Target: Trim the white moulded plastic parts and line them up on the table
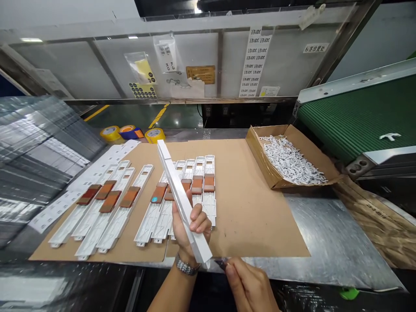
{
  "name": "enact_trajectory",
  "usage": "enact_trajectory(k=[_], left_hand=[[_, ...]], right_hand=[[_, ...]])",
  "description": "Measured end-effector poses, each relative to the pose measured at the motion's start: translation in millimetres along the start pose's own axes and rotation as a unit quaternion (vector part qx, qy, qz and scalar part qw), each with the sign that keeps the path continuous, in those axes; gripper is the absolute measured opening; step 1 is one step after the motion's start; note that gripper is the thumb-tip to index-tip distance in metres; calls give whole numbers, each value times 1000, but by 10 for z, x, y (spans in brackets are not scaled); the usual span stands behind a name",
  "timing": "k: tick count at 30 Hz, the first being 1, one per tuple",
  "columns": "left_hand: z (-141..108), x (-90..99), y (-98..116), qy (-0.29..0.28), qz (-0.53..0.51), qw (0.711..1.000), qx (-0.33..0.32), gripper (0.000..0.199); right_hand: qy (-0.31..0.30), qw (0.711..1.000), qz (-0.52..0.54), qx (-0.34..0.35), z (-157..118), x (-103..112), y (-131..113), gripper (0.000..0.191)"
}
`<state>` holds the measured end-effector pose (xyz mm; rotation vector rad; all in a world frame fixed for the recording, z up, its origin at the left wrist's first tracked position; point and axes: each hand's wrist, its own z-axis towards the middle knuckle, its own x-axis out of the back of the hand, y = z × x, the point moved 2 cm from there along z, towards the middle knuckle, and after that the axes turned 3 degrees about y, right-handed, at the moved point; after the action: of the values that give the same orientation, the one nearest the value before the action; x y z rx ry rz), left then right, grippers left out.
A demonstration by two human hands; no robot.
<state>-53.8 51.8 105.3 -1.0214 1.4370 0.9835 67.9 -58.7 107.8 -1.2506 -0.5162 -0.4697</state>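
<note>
My left hand (pixel 191 229) grips a long white plastic strip (pixel 182 203) upright, its lower end just above my right hand. My right hand (pixel 250 288) pinches a small dark tool (pixel 221 263), possibly a blade, whose tip is right by the strip's lower end. Beyond them, several white plastic moulded parts (pixel 208 203) with brown pads lie side by side on a brown cardboard sheet (pixel 253 216). A further group of the same parts (pixel 110 208) lies to the left on the cardboard.
A cardboard box (pixel 260 149) of white plastic scraps stands at the right of the sheet, before a green conveyor belt (pixel 357 112). Stacked clear trays (pixel 42 160) rise at the left. Rolls of tape (pixel 110 133) lie behind. The sheet rests on a metal surface (pixel 334 242).
</note>
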Motion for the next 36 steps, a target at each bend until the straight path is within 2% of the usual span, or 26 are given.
enact_trajectory(k=[5, 18, 24, 32, 36], left_hand=[[-26, 2, -11, -7, -3, 1000, 4, 48], [-11, 19, -51, -27, -12, 999, 16, 50], [-11, 28, -65, -21, -10, 1000, 21, 48], [2, 24, -80, -3, -5, 1000, 17, 45], [7, 40, -81, -3, -4, 1000, 16, 46]], right_hand=[[-8, 1000, -16, -7, 23, -58, -5, 33], [-31, 998, 18, -42, -7, -97, 34, 33], [-29, 999, 18, -39, 11, -87, 30, 32], [11, 998, 51, -31, -1, -170, 64, 33], [-16, 997, 69, -40, 6, -179, 63, 35]])
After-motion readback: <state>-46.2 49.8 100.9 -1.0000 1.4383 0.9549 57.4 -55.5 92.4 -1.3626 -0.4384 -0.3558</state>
